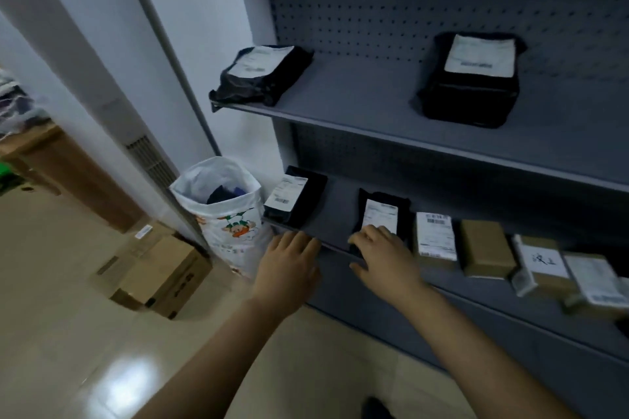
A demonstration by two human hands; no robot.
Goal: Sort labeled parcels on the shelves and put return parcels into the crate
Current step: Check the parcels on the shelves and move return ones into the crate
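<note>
Brown cardboard boxes (160,277) sit on the floor at left, beside a white woven sack with a cartoon print (231,214). The left hand (289,269), fingers straight, is at the front edge of the grey metal lower shelf (326,224). The right hand (384,255) lies flat, fingers spread, on the near end of a black plastic parcel with a white printed label (383,211). The parcel lies on that shelf, just left of a row of brown cardboard parcels (486,248).

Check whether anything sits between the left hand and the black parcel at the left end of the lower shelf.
Nothing visible does. The left hand is at the lower shelf front edge, just short of the black parcel; only bare shelf lies between. The right hand touches the next parcel over.
</note>
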